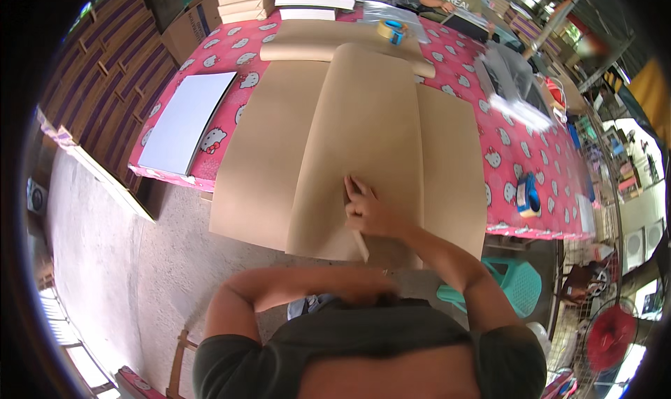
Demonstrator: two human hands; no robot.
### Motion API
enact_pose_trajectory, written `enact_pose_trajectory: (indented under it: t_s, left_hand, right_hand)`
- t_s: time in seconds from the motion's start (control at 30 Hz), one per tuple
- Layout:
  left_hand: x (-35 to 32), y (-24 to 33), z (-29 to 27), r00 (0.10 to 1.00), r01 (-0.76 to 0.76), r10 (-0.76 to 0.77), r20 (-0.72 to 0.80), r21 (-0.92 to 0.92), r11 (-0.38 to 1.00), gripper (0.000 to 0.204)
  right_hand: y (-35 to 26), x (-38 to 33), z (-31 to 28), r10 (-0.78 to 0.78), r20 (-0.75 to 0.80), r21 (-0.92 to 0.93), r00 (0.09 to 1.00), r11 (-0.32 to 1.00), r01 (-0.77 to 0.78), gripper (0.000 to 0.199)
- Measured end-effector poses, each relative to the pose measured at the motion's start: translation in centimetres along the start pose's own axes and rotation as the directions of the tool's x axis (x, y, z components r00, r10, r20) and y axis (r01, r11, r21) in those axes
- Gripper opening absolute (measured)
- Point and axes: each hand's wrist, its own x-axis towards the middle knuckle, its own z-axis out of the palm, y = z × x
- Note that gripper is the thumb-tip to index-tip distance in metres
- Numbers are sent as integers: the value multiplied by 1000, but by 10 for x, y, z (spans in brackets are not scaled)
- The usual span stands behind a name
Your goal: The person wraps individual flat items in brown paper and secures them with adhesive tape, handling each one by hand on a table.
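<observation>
Large sheets of brown kraft paper point(370, 119) lie over the table, a curled, narrower sheet on top of a wider flat one point(272, 133). My right hand point(369, 209) rests on the upper sheet near its front end, fingers bent and pressed together. A narrow pale strip point(361, 247) with a dark line beside it runs from under this hand to the paper's near edge; whether it is a held tool or a paper edge, I cannot tell. Close to my body, just below the paper's front edge, my left hand point(370, 287) is smeared by motion, so its fingers do not show clearly.
On the pink patterned tablecloth point(500, 147) are a white board point(187, 123), a roll of brown paper point(307, 41), tape rolls point(393, 31), a blue tape dispenser point(528, 195) and clear plastic point(517, 84). A green stool point(514, 284) stands at right. Another person point(454, 1) sits across.
</observation>
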Motion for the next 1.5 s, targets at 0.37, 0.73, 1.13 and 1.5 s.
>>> enact_pose_trajectory:
  t_s: [0.37,0.73,1.13,1.5]
  left_hand:
    - [-140,-255,-205,34,838,-483,-875,-239,491,58]
    - [-75,-174,-152,-75,-543,-544,-835,-423,725,71]
    - [-20,-131,-92,-385,873,-122,-915,-404,274,50]
    - [-12,-141,-125,-13,999,-304,-953,-23,29,56]
  right_hand:
    - [196,33,-50,800,-359,697,481,573,-432,88]
    - [156,102,-96,649,15,907,761,312,-284,76]
    - [168,183,-78,-57,-420,24,906,997,74,59]
    - [58,131,-103,-67,172,-274,983,955,113,29]
